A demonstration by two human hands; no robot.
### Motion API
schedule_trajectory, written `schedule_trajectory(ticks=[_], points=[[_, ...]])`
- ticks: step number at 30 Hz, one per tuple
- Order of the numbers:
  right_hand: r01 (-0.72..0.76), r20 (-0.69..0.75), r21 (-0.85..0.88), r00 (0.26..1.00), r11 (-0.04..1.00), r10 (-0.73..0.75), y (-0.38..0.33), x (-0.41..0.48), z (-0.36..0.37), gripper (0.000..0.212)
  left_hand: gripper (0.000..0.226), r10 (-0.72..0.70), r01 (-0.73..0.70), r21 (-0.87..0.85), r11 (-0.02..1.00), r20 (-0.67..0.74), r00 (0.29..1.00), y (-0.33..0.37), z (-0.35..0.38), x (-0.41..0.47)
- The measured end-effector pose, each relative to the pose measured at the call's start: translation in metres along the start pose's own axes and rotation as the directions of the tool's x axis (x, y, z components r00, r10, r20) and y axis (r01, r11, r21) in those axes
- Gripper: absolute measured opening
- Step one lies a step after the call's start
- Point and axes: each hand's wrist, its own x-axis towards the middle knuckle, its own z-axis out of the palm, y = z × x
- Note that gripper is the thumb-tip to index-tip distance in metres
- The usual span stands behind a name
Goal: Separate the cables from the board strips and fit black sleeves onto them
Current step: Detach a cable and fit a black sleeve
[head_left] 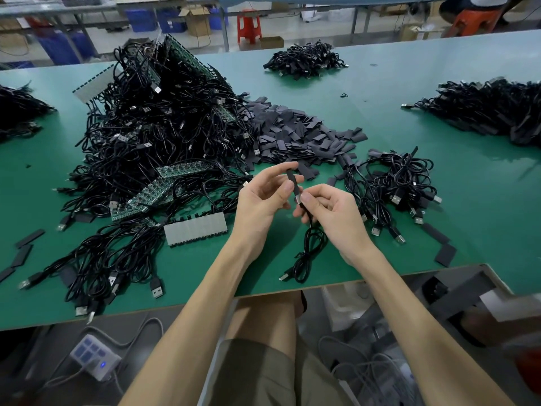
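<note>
above the near edge of the tabletop (456,206), the left hand (263,197) is pinching a black sleeve (292,181) between thumb and fingertips. the right hand (330,212) is gripping the end of one cable (307,253) just below it, so the sleeve is sitting over or right at the cable's tip; how far on it is, i cannot tell. the rest of that cable is hanging down and coiling on the tabletop, its usb plug (283,277) lying near the edge.

just right of the hands a small heap (398,183) of cables is lying, seemingly the ones already sleeved. beyond the hands the loose sleeves (295,133) are lying in a broad pile, so supply is looking plentiful. to the left a large tangle (164,121) of cables is hanging on green board strips (175,171), so most of the separating and sleeving is looking undone. a back heap (304,60) and a far-right heap (491,109) are perhaps holding finished work, though that is too small to tell.
</note>
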Motion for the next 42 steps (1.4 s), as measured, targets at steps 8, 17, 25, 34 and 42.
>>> schedule_trajectory(ticks=[8,17,25,34,42], points=[[-0.003,-0.012,0.032,1.0,0.999,0.003,0.0014,0.0005,-0.0003,0.009,0.027,0.073,-0.065,0.075,0.995,-0.12,0.99,0.0007,0.0024,-0.0005],[-0.014,0.007,-0.04,1.0,0.999,0.015,0.0044,0.0017,-0.0008,0.011,0.028,0.068,-0.063,0.041,0.997,-0.14,0.988,0.003,0.0031,-0.0016],[-0.02,-0.009,-0.048,1.0,0.999,0.019,0.0049,0.0005,-0.0016,0.014,0.03,0.065,-0.055,0.089,0.994,-0.108,0.992,0.0009,0.0037,-0.0022],[-0.034,-0.01,-0.046,0.999,0.998,0.033,0.0051,0.0009,-0.0011,0.016,0.03,-0.008,0.009,0.014,1.0,-0.074,0.997,0.0011,0.003,-0.0026],[-0.034,-0.02,-0.02,0.999,0.999,0.034,0.0039,0.0005,0.0004,0.018,0.028,-0.028,0.03,0.019,0.999,-0.083,0.996,0.0001,0.0024,-0.0032]])
